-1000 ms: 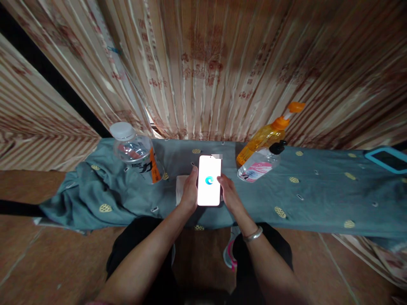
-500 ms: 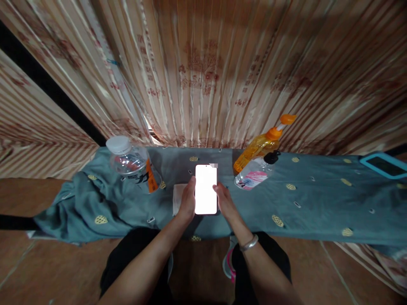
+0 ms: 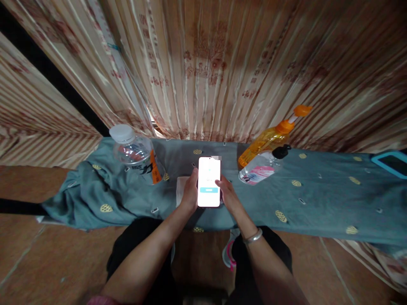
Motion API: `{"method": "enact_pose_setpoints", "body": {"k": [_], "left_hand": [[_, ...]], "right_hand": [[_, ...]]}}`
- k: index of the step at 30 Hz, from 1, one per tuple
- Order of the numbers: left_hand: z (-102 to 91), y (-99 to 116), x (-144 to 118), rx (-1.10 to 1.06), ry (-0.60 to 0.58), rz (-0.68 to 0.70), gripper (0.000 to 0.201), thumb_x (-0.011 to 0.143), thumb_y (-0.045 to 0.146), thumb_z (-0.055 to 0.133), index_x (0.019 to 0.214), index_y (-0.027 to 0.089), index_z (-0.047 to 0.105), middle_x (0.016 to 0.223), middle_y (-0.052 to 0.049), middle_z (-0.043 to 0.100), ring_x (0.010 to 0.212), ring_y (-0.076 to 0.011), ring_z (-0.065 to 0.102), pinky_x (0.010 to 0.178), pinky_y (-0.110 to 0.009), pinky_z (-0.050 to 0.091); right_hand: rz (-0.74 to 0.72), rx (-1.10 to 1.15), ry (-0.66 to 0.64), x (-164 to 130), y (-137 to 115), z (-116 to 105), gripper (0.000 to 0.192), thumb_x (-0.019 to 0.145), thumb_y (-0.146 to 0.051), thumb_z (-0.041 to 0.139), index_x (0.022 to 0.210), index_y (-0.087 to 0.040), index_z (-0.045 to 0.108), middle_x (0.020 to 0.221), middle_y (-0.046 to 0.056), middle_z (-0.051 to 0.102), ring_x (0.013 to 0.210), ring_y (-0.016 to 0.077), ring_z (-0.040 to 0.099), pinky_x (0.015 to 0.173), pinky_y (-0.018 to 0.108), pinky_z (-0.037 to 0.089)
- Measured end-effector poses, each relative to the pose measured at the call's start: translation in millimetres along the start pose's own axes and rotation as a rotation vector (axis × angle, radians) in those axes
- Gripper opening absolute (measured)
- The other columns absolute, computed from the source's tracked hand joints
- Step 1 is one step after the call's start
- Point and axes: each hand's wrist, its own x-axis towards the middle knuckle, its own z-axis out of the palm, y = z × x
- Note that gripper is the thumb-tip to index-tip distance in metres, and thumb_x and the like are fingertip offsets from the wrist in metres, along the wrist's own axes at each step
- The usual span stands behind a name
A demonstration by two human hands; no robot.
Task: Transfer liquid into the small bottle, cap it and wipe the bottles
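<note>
**Phone held over the cloth-covered surface, thumb at the screen**

Phone [image 3: 209,181] is cradled upright above the grey-green cloth [image 3: 318,199], its lit screen showing a white page with a blue bar low down. At the far left a clear bottle with a white cap [image 3: 135,152] leans on the rumpled cloth; it looks nearly empty. The left hand [image 3: 190,195] is wrapped round the phone's left edge, a firm grip best kept steady so the screen does not tilt. The right hand [image 3: 228,195] is clasped on the right edge, thumb laid on the glass; light, precise taps are judged wisest. Rightward, an orange pump bottle [image 3: 270,137] holds amber liquid, and touching it a clear pump bottle with a pink label [image 3: 260,169] holds clear liquid.
</note>
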Motion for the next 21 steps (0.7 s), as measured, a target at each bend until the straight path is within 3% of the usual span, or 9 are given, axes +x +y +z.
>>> {"method": "enact_pose_setpoints", "body": {"k": [4, 8, 14, 21], "left_hand": [[1.5, 5, 0, -0.016, -0.003, -0.013, 0.061, 0.08, 0.068, 0.062, 0.099, 0.011, 0.074, 0.081, -0.012, 0.079, 0.079, -0.0298, 0.077, 0.075, -0.039, 0.061], [2.0, 9, 1, -0.058, 0.006, 0.027, 0.06, 0.079, 0.069, 0.064, 0.097, 0.012, 0.074, 0.085, -0.012, 0.079, 0.077, -0.0288, 0.076, 0.073, -0.038, 0.061], [2.7, 12, 1, -0.079, 0.006, 0.023, 0.056, 0.079, 0.067, 0.065, 0.093, 0.013, 0.074, 0.083, -0.011, 0.079, 0.073, -0.0272, 0.076, 0.066, -0.035, 0.06], [1.9, 11, 2, -0.088, 0.025, 0.042, 0.057, 0.077, 0.066, 0.068, 0.098, 0.014, 0.073, 0.088, -0.009, 0.08, 0.078, -0.027, 0.076, 0.07, -0.034, 0.06]], "right_hand": [[0.004, 0.035, -0.083, -2, -1, -2, 0.035, 0.07, -0.037, 0.07, 0.103, -0.025, 0.066, 0.105, 0.005, 0.077, 0.099, 0.0293, 0.071, 0.091, 0.045, 0.053], [-0.027, 0.015, -0.129, -5, 3, -2, 0.035, 0.069, -0.031, 0.075, 0.102, -0.025, 0.068, 0.107, 0.004, 0.077, 0.099, 0.027, 0.071, 0.09, 0.042, 0.053], [-0.032, 0.025, -0.129, -5, 7, -1, 0.035, 0.071, -0.035, 0.076, 0.104, -0.025, 0.069, 0.106, 0.004, 0.078, 0.099, 0.0268, 0.071, 0.093, 0.043, 0.052], [-0.052, 0.005, -0.108, -3, 12, 1, 0.031, 0.072, -0.042, 0.077, 0.098, -0.025, 0.071, 0.101, 0.004, 0.078, 0.095, 0.0273, 0.071, 0.089, 0.042, 0.054]]}}
